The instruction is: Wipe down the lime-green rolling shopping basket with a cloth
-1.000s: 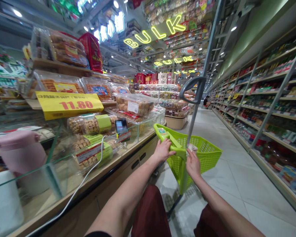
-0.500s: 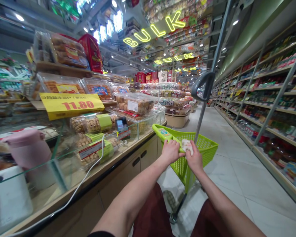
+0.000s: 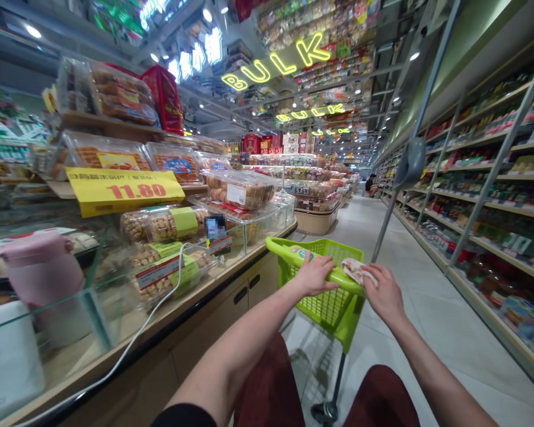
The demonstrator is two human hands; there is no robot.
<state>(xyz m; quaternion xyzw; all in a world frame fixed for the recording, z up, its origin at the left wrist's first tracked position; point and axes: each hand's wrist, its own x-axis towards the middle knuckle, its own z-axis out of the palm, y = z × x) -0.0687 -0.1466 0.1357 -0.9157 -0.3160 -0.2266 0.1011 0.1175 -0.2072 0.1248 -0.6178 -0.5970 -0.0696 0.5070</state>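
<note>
A lime-green rolling shopping basket [image 3: 323, 314] stands before my knees, with a long grey pole [image 3: 385, 222] rising at its right. My left hand [image 3: 315, 276] lies over the near rim beside a small sticker, fingers curled onto the green plastic. A crumpled whitish cloth [image 3: 355, 270] is bunched between the fingers of my right hand [image 3: 386, 295], and it touches the right end of the rim. The thumb side of the grip shows; the other fingertips are partly hidden. Below the basket, a caster [image 3: 324, 410] meets the floor.
On my left runs a glass-edged counter [image 3: 169, 320] with packed pastries [image 3: 238, 188], a yellow price sign [image 3: 127, 191], a pink-lidded container [image 3: 42, 279] and a white cable [image 3: 153, 323]. Stocked shelves [image 3: 493, 196] line the right. Far down the tiled aisle [image 3: 360, 222] a person [image 3: 371, 185] crouches.
The basket has turned, and its pole has swung to the right. My right hand has moved right with the cloth, and my left hand has shifted slightly right along the rim.
</note>
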